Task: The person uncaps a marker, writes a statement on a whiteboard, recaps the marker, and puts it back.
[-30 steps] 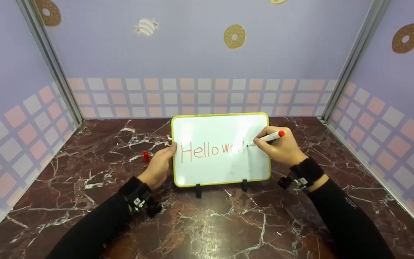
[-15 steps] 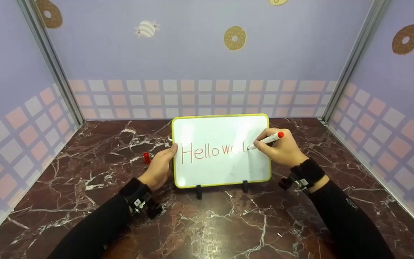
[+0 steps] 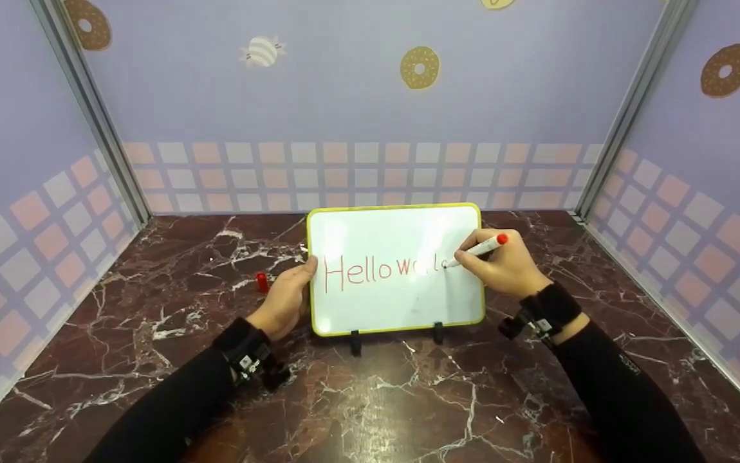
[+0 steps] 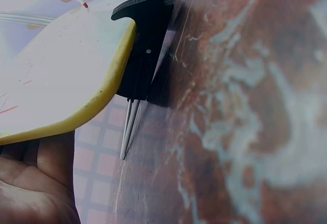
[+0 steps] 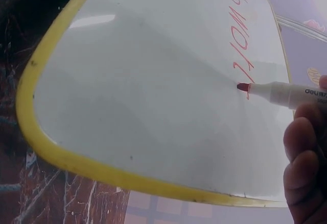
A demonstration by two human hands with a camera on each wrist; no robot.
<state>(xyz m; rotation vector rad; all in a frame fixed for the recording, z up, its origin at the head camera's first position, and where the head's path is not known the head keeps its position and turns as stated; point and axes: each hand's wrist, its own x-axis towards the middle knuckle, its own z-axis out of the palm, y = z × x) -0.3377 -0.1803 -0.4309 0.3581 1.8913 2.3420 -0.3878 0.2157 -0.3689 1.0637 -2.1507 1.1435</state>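
A small whiteboard (image 3: 383, 302) with a yellow frame leans back on a stand, red handwriting reading "Hello" and part of a second word across its middle. My left hand (image 3: 283, 299) grips the board's left edge, thumb at the front; the fingers are hidden behind it. In the right wrist view, a white marker (image 5: 276, 94) touches the board with its red tip just past the last letters. My right hand (image 3: 502, 263) pinches that marker near the tip, its red end pointing up and to the right in the head view.
A red marker cap (image 3: 262, 281) stands on the dark marbled table (image 3: 151, 386), left of the board. Black stand feet (image 3: 355, 342) jut out below the board's lower edge. Patterned walls (image 3: 344, 96) enclose the back and both sides.
The marker tip has moved slightly, and a small curved red stroke has appeared right of the last upright letter. My left hand keeps its grip on the board; the cap stays put.
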